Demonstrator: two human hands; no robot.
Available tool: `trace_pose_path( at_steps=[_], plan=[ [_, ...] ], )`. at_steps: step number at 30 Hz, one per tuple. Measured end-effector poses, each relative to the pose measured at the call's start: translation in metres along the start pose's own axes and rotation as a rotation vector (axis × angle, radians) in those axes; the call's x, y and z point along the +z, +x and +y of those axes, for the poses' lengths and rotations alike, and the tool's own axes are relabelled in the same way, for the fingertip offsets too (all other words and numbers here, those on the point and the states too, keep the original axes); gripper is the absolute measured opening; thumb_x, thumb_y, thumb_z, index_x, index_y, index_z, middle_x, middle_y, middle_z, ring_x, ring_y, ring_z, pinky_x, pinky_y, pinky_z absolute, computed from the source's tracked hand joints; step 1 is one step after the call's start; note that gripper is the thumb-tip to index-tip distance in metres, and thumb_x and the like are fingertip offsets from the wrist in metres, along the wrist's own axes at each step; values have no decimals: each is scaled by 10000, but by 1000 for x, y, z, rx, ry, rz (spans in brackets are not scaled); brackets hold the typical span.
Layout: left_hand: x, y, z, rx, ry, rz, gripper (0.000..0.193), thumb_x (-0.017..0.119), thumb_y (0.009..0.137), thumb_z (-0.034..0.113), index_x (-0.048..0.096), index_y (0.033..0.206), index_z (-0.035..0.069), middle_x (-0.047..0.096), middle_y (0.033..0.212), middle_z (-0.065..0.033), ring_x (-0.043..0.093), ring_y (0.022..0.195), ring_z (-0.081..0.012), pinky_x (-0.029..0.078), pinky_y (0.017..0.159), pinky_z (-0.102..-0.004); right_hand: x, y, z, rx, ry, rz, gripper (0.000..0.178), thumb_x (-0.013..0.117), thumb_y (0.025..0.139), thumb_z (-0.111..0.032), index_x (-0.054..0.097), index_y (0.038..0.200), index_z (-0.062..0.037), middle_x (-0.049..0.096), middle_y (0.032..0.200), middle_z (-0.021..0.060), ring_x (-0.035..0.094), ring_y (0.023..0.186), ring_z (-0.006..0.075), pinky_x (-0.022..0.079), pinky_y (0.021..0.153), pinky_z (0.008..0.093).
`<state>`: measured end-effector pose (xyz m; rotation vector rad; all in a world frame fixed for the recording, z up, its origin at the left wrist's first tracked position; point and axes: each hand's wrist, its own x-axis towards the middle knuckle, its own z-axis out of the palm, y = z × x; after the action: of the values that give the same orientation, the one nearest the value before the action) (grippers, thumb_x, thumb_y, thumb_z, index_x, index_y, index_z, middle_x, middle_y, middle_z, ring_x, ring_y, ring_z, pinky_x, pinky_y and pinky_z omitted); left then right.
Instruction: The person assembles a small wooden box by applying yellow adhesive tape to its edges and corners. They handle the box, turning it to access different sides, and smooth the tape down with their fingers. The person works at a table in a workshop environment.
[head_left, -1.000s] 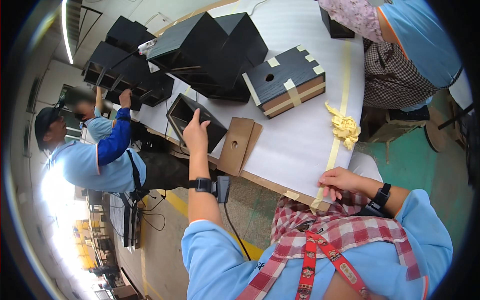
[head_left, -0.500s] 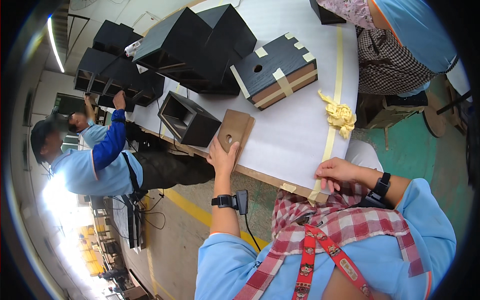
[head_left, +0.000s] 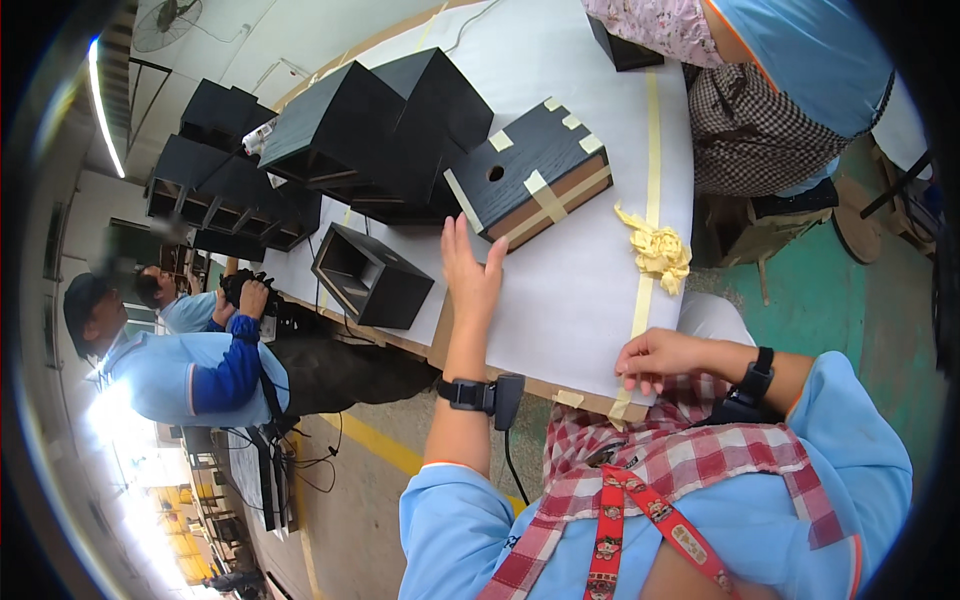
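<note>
My left hand (head_left: 470, 268) is open, fingers stretched out, at the near left corner of a black box (head_left: 530, 172) with a round hole, brown side and strips of pale tape. Whether the fingertips touch the box I cannot tell. Under my left forearm shows a sliver of a brown board (head_left: 441, 335), mostly hidden. My right hand (head_left: 657, 357) rests at the table's near edge beside a yellow tape line, its fingers loosely bent and apart, nothing visible in them. A smaller open-fronted black box (head_left: 385, 290) stands left of my left hand.
Larger black cabinets (head_left: 335, 130) stand at the back left, with more black boxes (head_left: 225, 190) beyond. A crumpled yellow tape wad (head_left: 660, 250) lies on the white tabletop (head_left: 570, 290). Co-workers stand at the left (head_left: 200, 370) and far right (head_left: 800, 90). A cable runs by the small box.
My left hand has let go of the brown board and moved forward and right to the taped box. My right hand stays nearly in place. The left co-worker's arm has come down.
</note>
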<state>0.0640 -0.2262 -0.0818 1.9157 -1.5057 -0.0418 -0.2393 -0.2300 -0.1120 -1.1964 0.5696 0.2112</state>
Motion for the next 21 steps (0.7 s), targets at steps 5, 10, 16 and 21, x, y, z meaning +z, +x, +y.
trace_pose_path(
  at_steps=[5, 10, 16, 21],
  plan=[
    [17, 31, 27, -410, -533, -6, 692, 421, 935, 482, 278, 1388, -21, 308, 1426, -201, 304, 1318, -313, 242, 1071, -349, -89, 17, -98, -497, -399, 885, 287, 539, 918, -248, 620, 1064, -14, 645, 822, 33, 595, 747, 132, 481, 665, 269],
    [34, 36, 10, -933, -994, -114, 779, 416, 885, 604, 228, 1436, 87, 304, 1438, -133, 303, 1309, -291, 232, 1050, -477, -160, 64, -139, -507, -331, 998, 586, 507, 893, -443, 529, 1196, 58, 580, 1165, 211, 550, 1089, 297, 412, 925, 341],
    [0, 14, 28, -785, -865, -60, 691, 454, 900, 546, 355, 1349, 31, 430, 1320, -156, 429, 1197, -292, 304, 1007, -456, -111, 51, -169, -499, -350, 855, 577, 550, 873, -451, 497, 1278, -42, 553, 1230, 169, 517, 1131, 264, 391, 947, 313],
    [-70, -59, 90, -646, -858, -258, 462, 490, 937, 386, 544, 1135, -28, 636, 969, -112, 622, 849, -193, 483, 742, -292, -36, -55, -201, -555, -836, 981, 500, 609, 842, -371, 529, 1270, -124, 598, 965, 151, 548, 869, 237, 429, 810, 322]
  ],
)
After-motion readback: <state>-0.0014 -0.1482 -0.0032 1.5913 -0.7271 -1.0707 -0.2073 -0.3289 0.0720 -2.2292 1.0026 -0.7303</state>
